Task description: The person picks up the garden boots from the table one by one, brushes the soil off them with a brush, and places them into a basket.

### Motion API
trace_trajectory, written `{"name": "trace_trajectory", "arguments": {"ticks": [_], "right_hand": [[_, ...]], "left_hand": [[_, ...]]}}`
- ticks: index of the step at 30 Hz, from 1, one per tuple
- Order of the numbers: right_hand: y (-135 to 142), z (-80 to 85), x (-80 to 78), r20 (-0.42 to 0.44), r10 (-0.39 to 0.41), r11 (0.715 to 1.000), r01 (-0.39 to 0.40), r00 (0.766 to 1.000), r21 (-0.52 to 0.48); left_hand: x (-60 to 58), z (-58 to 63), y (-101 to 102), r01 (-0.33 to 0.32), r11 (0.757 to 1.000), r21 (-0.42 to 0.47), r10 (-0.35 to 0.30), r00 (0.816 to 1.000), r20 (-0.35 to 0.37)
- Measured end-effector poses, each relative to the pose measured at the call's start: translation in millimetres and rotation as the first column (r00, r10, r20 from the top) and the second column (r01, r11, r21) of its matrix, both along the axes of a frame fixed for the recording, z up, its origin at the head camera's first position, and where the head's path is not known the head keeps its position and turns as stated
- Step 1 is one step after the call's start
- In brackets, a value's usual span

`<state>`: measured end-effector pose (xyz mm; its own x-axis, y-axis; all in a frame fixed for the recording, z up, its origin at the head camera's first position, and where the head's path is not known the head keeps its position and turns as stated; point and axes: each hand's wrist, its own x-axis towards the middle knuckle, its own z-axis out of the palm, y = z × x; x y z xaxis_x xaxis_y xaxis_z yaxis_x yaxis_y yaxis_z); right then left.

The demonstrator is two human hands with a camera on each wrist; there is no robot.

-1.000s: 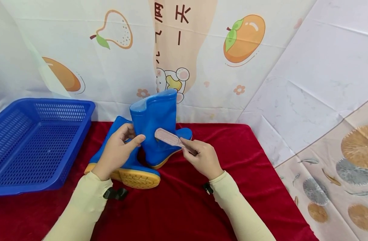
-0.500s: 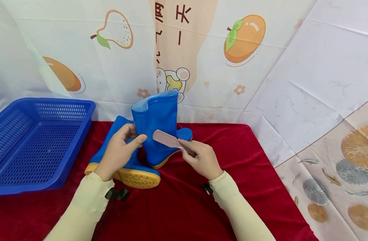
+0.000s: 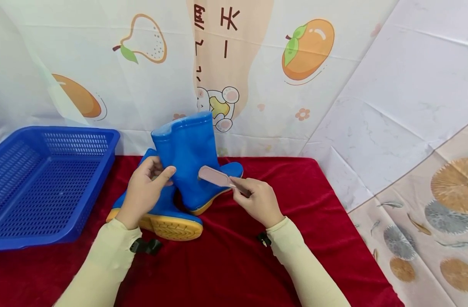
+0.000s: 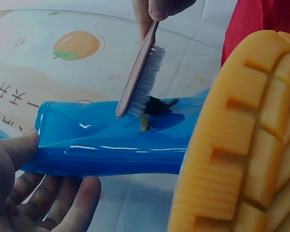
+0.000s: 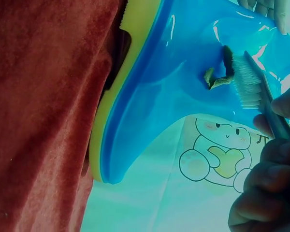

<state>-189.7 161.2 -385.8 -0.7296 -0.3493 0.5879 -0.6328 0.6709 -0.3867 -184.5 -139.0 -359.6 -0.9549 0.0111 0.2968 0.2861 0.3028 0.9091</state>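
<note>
A blue rain boot (image 3: 188, 149) with a yellow sole stands on the red cloth, its shaft leaning left. My left hand (image 3: 142, 192) holds the shaft from the left, thumb on the near side and fingers behind, as the left wrist view shows. In my right hand (image 3: 258, 202) is a scrub brush (image 3: 214, 176) with a pinkish-brown back, gripped by its handle. White bristles (image 5: 248, 82) touch the boot beside a dark, curled, leaf-like scrap (image 5: 220, 79) on its surface. The second boot (image 3: 172, 228) lies on its side below my left hand, sole towards me.
A blue perforated plastic basket (image 3: 74, 238) stands on the left of the red-covered table (image 3: 226, 273). Behind hangs a white curtain (image 3: 264, 140) printed with fruit. The table's right edge borders a patterned cloth (image 3: 422, 230).
The upright boot's shaft has tilted left, and my left hand has shifted left with it. The brush has moved a little back and forth across the boot. The lying boot stays put.
</note>
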Motion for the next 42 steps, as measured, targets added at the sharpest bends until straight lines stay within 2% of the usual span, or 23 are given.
{"name": "trace_trajectory", "arguments": {"ticks": [4,12,17,26,29,35,38,42], "right_hand": [[-0.2,-1.2,0.5,0.023,0.003,1.0,-0.002,1.0,-0.008],[-1.7,-2.7,2.1,-0.006,0.032,0.997,-0.033,0.999,-0.073],[-4.2,-3.1,2.3,-0.003,0.078,0.996,-0.078,0.997,-0.048],[-1.8,-2.9,1.4,0.032,0.002,1.0,-0.003,0.999,0.022],[-1.7,-3.3,0.5,0.046,-0.004,1.0,0.003,0.999,0.027],[-0.5,-4.3,-1.3,0.04,-0.066,0.997,0.065,0.997,0.032],[-1.5,-2.7,-0.1,0.033,-0.036,0.999,0.036,0.999,0.006],[-5.5,2.8,4.9,0.001,0.059,0.997,-0.059,0.998,-0.046]], "left_hand": [[-2.2,-3.6,-1.4,-0.008,1.0,0.006,0.008,1.0,0.003],[7.9,0.8,12.9,0.064,0.998,-0.002,-0.064,0.998,-0.02],[10.4,3.5,19.8,0.047,0.999,0.007,-0.047,0.998,-0.045],[4.5,0.5,14.2,0.001,1.0,0.031,0.0,0.999,-0.037],[3.7,0.6,11.3,-0.014,0.999,0.032,0.015,1.0,-0.027],[2.2,-0.8,6.2,-0.024,0.999,0.041,0.025,1.0,-0.018],[1.8,-2.4,6.1,0.004,0.999,0.038,-0.003,1.0,-0.02],[4.6,-1.4,11.4,0.081,0.997,-0.011,-0.082,0.996,-0.041]]}}
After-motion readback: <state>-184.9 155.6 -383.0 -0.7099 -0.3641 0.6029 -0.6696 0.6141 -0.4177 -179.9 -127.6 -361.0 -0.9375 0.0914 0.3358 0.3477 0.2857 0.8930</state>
